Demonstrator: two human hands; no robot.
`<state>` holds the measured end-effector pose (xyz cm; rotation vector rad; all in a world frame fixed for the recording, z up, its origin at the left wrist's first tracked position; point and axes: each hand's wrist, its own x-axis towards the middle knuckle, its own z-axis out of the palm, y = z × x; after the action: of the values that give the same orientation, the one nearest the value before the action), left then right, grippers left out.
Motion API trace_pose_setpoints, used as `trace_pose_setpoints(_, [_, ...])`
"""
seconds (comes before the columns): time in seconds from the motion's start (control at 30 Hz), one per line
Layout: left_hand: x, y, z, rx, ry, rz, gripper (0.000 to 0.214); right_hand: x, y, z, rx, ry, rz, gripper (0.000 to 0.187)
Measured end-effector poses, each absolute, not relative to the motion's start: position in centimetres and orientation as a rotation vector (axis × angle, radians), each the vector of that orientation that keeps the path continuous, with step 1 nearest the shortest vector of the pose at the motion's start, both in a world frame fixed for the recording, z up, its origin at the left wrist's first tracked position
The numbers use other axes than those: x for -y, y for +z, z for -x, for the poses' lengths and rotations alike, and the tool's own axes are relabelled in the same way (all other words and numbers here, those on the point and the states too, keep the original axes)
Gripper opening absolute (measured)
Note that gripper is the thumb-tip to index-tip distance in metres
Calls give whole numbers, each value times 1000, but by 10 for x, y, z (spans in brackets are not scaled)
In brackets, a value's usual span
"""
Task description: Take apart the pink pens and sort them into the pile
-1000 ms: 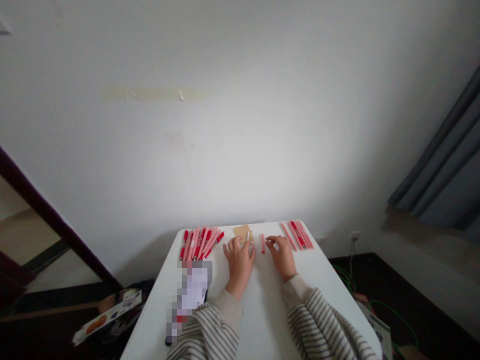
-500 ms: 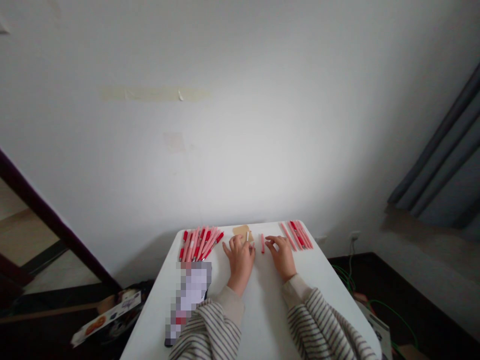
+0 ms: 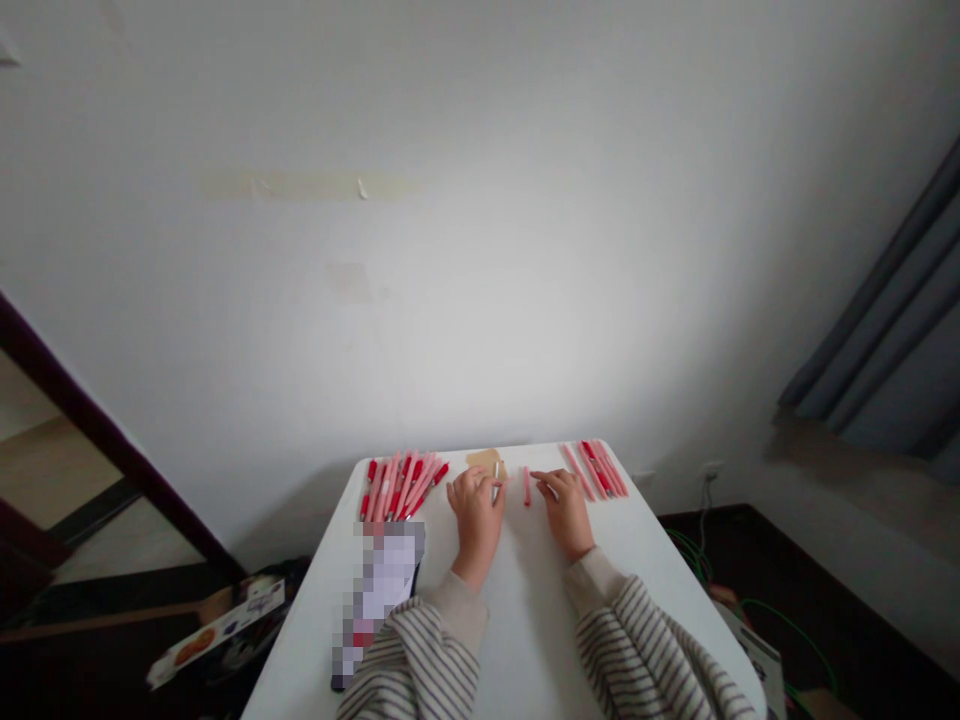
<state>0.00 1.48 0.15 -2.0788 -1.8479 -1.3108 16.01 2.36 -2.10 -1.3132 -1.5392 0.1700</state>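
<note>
My left hand (image 3: 477, 512) rests on the white table (image 3: 525, 620) with its fingers curled around a small thin white piece (image 3: 496, 470). My right hand (image 3: 564, 508) lies beside it, fingers bent and pinched near a short pink pen part (image 3: 526, 486) that lies on the table between the hands. A row of several red and pink pens (image 3: 400, 486) lies left of my left hand. Another group of pink pens (image 3: 596, 468) lies at the far right of the table, just beyond my right hand. A tan scrap (image 3: 484, 461) lies behind my left hand.
A blurred-out flat object (image 3: 379, 590) lies at the table's left edge near my left sleeve. A white wall stands right behind the table. A box (image 3: 217, 630) lies on the floor at the left, green cables (image 3: 750, 610) on the floor at the right, grey curtain at far right.
Both hands have stayed almost in place; my left hand's fingers have closed a little more on the small white piece and my right fingers have shifted slightly.
</note>
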Motion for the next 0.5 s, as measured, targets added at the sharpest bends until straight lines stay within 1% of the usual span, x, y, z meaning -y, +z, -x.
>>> trace_pose_setpoints(0.13, [-14,4,2,1796,-1383,2096,19,-23,-20,-159,1579,178,1285,31])
trace_pose_setpoints(0.5, [-11,2,4,1747,-1399,2150,12,-20,-15,-155,1657,243,1221,22])
